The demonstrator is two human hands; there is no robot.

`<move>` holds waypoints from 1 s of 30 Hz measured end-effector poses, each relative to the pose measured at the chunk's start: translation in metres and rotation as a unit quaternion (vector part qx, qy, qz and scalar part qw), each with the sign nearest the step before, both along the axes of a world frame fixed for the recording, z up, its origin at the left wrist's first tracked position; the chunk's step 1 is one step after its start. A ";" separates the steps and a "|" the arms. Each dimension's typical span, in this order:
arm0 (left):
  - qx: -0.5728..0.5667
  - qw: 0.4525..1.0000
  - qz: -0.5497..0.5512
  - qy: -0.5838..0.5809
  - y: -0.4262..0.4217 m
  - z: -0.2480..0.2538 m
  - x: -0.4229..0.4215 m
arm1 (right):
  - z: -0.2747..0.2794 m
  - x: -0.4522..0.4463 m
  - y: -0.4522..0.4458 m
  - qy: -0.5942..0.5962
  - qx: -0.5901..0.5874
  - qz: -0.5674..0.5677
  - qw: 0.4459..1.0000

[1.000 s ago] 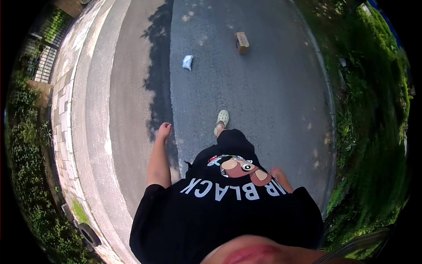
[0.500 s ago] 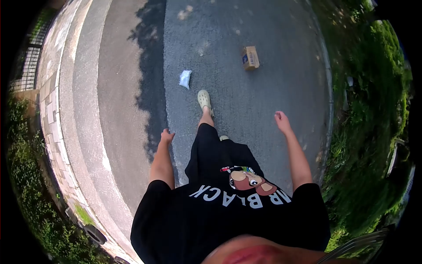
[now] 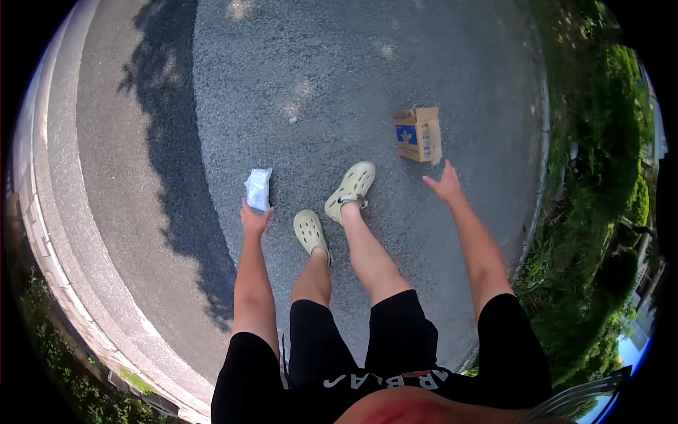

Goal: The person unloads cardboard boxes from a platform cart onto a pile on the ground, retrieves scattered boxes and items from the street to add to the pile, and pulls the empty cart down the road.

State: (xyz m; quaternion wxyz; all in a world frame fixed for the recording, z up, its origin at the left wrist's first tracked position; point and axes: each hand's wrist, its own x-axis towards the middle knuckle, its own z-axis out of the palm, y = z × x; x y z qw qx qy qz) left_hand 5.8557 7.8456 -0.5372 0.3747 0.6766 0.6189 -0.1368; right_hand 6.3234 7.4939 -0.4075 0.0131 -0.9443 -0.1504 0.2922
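My left hand [image 3: 255, 219] reaches out at the lower end of a white plastic packet [image 3: 258, 188], thumb and fingers apart. From this angle I cannot tell whether it touches the packet. The packet looks crumpled and lies on the asphalt. On the other side, my right hand [image 3: 446, 186] is open, its fingers spread just below an open cardboard box [image 3: 416, 138] in the view. That brown box stands on the road, has a blue printed label, and one flap hangs out toward the hand. A gap shows between the fingers and the box.
My feet in pale clogs [image 3: 351, 189] stand on the asphalt road [image 3: 318, 85] between packet and box. A tree shadow [image 3: 169, 127] falls along the left. Green bushes [image 3: 600, 233] line the curb at right, and a paved edge runs at far left.
I have stepped forward and bent lower, so packet and box appear closer and larger. Both hands have stretched out, the left to the packet, the right toward the box, its fingers spreading.
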 end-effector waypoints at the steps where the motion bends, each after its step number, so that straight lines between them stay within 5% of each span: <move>1: 0.007 1.000 -0.013 0.025 0.002 -0.018 0.010 | -0.032 0.012 0.003 -0.009 0.009 -0.001 1.000; 8: 0.033 0.985 -0.092 0.140 0.010 -0.119 0.067 | -0.160 0.070 0.038 -0.132 -0.010 -0.091 0.987; 14: -0.025 0.979 -0.150 0.136 -0.034 -0.129 0.078 | -0.117 0.045 -0.010 -0.078 0.104 -0.127 0.983; 19: -0.055 0.966 -0.250 0.017 -0.049 0.017 0.137 | 0.012 -0.026 -0.074 -0.070 0.224 -0.222 0.947; 23: -0.010 0.934 -0.351 -0.072 -0.041 0.189 0.194 | 0.187 -0.056 -0.091 -0.161 0.266 -0.255 0.916; 26: 0.096 0.868 -0.447 -0.195 -0.049 0.324 0.252 | 0.311 -0.074 -0.107 -0.203 0.414 -0.300 0.835; 30: 0.008 0.782 -0.521 -0.342 -0.091 0.514 0.293 | 0.453 -0.152 -0.132 -0.220 0.365 -0.404 0.809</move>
